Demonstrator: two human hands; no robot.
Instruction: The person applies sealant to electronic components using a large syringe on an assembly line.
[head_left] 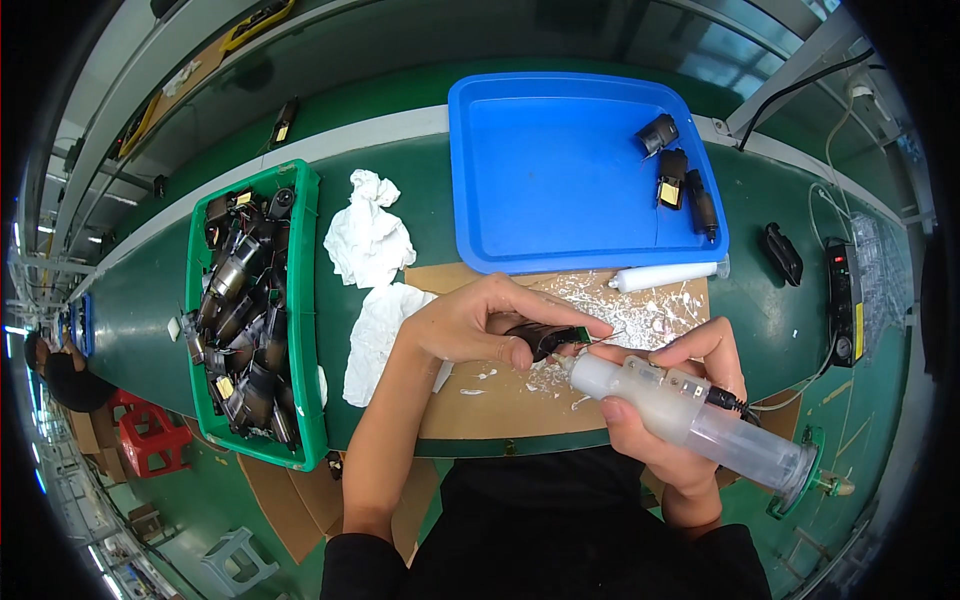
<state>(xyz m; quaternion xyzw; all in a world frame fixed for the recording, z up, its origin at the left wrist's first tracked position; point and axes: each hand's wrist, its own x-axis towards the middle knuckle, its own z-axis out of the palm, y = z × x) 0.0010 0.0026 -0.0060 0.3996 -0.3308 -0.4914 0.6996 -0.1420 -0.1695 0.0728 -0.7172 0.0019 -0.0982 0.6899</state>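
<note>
The left forearm is raised from the lower edge, and the left hand (470, 318) is bent inward at the wrist, palm turned toward the right. One dark housing (540, 342) with thin wires is clamped between its thumb, set below, and its fingers, stretched above; it is held over the cardboard sheet (500, 412), near the middle of the bench. The right wrist is cocked upward, and one translucent dispenser (665, 410) is gripped by the right hand (680, 458), with the thumb laid on the near side and the fingers curled over the far side. The nozzle is pointed at the wired end of the housing; whether contact is made cannot be told.

Three dark parts (671, 178) are grouped at the right of one blue tray (550, 170). One green crate (306, 300) is heaped with similar parts, too jumbled to be counted. Two white cloths (370, 240) are crumpled beside it. One white cartridge (665, 276) is laid along the tray's near edge.
</note>
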